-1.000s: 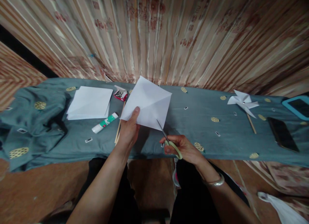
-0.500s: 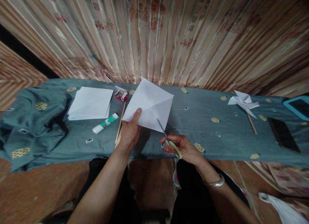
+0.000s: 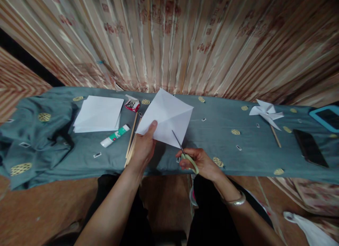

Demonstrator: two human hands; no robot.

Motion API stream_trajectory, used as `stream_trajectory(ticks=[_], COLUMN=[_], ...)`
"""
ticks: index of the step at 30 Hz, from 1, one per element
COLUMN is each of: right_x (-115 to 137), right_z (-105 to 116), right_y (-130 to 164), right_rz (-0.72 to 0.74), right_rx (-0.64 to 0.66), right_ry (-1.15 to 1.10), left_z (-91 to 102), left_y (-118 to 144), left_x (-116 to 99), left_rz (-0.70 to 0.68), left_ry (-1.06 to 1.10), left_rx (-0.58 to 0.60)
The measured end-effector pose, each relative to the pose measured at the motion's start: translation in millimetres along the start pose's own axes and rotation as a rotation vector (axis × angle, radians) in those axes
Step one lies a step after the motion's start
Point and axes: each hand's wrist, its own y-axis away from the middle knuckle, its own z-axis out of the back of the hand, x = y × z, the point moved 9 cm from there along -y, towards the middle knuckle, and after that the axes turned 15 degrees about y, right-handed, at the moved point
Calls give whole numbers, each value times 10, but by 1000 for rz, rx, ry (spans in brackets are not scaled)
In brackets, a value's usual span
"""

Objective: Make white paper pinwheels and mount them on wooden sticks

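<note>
A creased white square of paper [image 3: 166, 115] is raised above the cloth, turned with one corner pointing away from me. My left hand [image 3: 145, 143] pinches its near-left edge, thumb on top and fingers hidden beneath. In my right hand [image 3: 197, 161] are scissors [image 3: 190, 162] with pale green handles. Their blade lies over the paper near its lower right corner; I cannot tell whether the lower blade is underneath. Thin wooden sticks [image 3: 130, 147] lie beside my left hand, partly covered by it and the paper.
Left on the cloth [image 3: 219, 133] are a stack of white paper [image 3: 99, 113], a glue stick [image 3: 115, 136] and a small red box of metal pins [image 3: 132, 105]. To the right lie a paper pinwheel [image 3: 267, 113] on a stick, a dark phone [image 3: 310, 147] and a blue-framed device [image 3: 327, 118].
My left hand and the paper have shifted slightly right and toward me, so more of the scissor blade's length overlaps the sheet. My right hand has barely moved.
</note>
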Motion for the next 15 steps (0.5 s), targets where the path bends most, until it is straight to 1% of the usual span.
stream_trajectory(ticks=[5, 10, 15], right_x=[58, 100, 62], right_z=[10, 16, 18], right_y=[-9, -15, -17], right_rz=[50, 69, 27], right_rx=[-16, -34, -64], right_ry=[48, 70, 9], left_z=[-33, -17, -6], left_y=[12, 25, 25], left_x=[45, 83, 78], left_rz=[4, 21, 24], left_ry=[16, 21, 24], left_rx=[66, 52, 40])
